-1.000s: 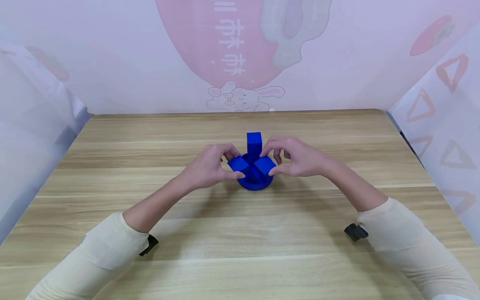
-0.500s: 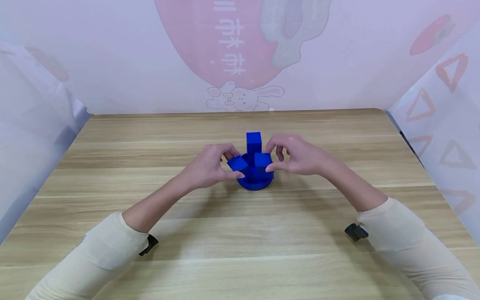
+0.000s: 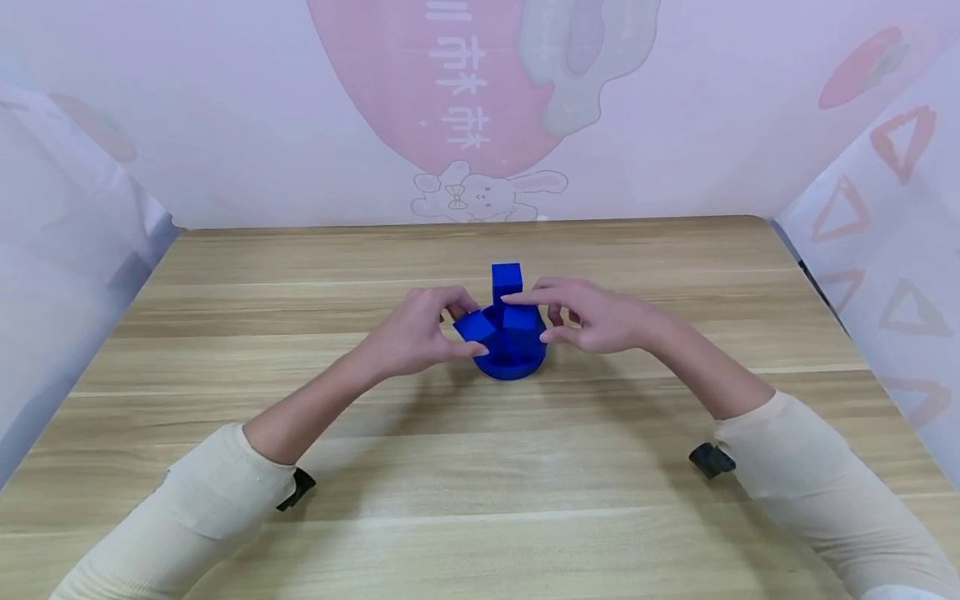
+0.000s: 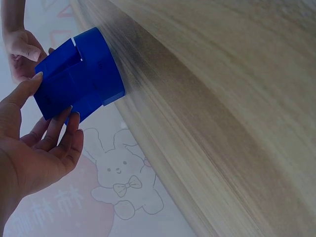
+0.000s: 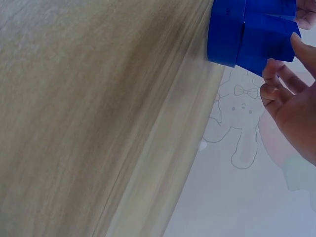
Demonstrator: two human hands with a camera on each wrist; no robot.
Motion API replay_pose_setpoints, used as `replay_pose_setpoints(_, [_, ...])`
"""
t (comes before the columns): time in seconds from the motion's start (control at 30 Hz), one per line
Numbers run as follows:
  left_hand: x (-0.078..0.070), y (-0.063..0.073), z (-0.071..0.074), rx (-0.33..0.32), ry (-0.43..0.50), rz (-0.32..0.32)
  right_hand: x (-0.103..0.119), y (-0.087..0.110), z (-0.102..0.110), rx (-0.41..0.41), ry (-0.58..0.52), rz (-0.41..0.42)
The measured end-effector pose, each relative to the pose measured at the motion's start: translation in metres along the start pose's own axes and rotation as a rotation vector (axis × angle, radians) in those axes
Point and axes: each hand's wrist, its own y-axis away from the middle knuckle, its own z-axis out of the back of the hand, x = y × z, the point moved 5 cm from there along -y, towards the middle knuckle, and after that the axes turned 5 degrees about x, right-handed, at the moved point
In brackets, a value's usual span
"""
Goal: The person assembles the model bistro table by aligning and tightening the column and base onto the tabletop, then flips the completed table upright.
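A round blue base [image 3: 510, 369] stands on the table with three blue square-topped blocks set in it. The far block [image 3: 506, 275] rises upright and tallest. My left hand [image 3: 422, 332] pinches the left block [image 3: 474, 327], thumb on its near side and fingers behind; this block leans outward. At the right block [image 3: 521, 320], the thumb of my right hand [image 3: 596, 317] is against the near right edge while the index finger stretches along the far edge. In the right wrist view, thumb and fingertips lie on either side of the blue block [image 5: 266, 42].
The wood-grained table [image 3: 480, 500] spreads around the base. Behind it rises a pale printed backdrop [image 3: 262, 125] with a rabbit drawing, and white sheets hang at both sides. A black clip [image 3: 712, 461] hangs from the right sleeve.
The right block has turned from cornerwise to nearly square-on and shifted slightly left. My right index finger has straightened across its far edge. The left hand keeps its grip.
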Motion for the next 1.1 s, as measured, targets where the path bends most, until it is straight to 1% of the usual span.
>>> replay_pose_setpoints(0.1, [0.0, 0.0, 0.0, 0.0, 0.003, -0.005, 0.0, -0.001, -0.001, 0.01, -0.011, 0.006])
replay_pose_setpoints(0.2, [0.0, 0.0, 0.0, 0.0, 0.002, -0.008, 0.001, -0.002, 0.001, -0.01, -0.014, -0.003])
replay_pose_setpoints(0.43, [0.001, 0.0, 0.0, 0.0, 0.004, 0.001, -0.004, -0.004, 0.008, -0.129, 0.043, -0.063])
replay_pose_setpoints(0.63, [0.001, 0.0, 0.0, 0.001, 0.016, 0.002, -0.008, -0.003, 0.01, -0.197, 0.091, -0.155])
replay_pose_setpoints(0.77, [0.001, 0.0, 0.0, 0.001, 0.022, 0.001, -0.012, -0.001, 0.01, -0.211, 0.101, -0.208])
replay_pose_setpoints(0.83, [0.001, 0.0, 0.0, 0.002, 0.024, 0.0, -0.012, -0.001, 0.01, -0.213, 0.101, -0.221])
replay_pose_setpoints(1.1, [0.002, 0.001, -0.001, 0.004, 0.025, -0.006, -0.01, 0.0, 0.01, -0.218, 0.113, -0.231])
